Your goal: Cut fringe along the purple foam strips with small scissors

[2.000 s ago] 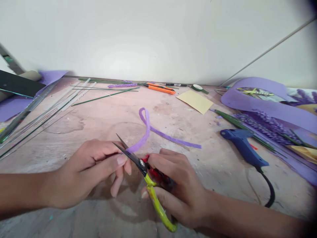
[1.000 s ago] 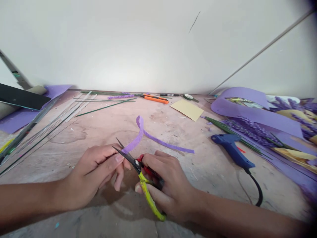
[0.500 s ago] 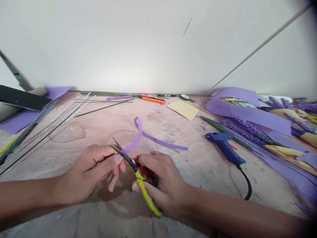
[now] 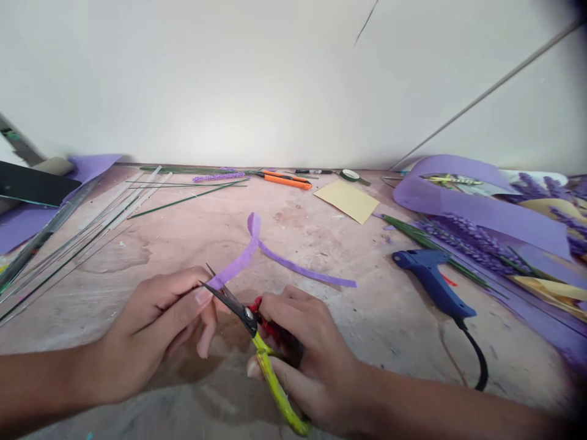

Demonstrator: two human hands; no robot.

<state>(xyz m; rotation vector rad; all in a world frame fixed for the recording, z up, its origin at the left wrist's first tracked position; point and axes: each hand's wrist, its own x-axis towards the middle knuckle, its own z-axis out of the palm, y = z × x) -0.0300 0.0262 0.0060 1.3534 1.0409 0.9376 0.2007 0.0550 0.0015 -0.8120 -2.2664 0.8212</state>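
My left hand (image 4: 169, 318) pinches the near end of a narrow purple strip (image 4: 238, 264) between thumb and index finger. From there the strip rises into a loop, and its far end lies to the right on the table. My right hand (image 4: 307, 348) is wrapped around a pair of scissors (image 4: 277, 388) with yellow and red handles. The dark blades point left, slightly parted, and lie at the strip right by my left fingertips. Part of the red handle is hidden by my right fingers.
A blue glue gun (image 4: 433, 284) with a black cord lies at the right, near lavender stems (image 4: 463, 241) and purple sheet (image 4: 486, 208). Toward the back are an orange cutter (image 4: 288, 179), a yellow card (image 4: 347, 200) and a tape roll (image 4: 349, 175). Thin wires (image 4: 87, 244) lie at left.
The scissor blades have closed somewhat at the strip. Both hands sit slightly lower in view, the left one also further left. The background has shifted a little with the head.
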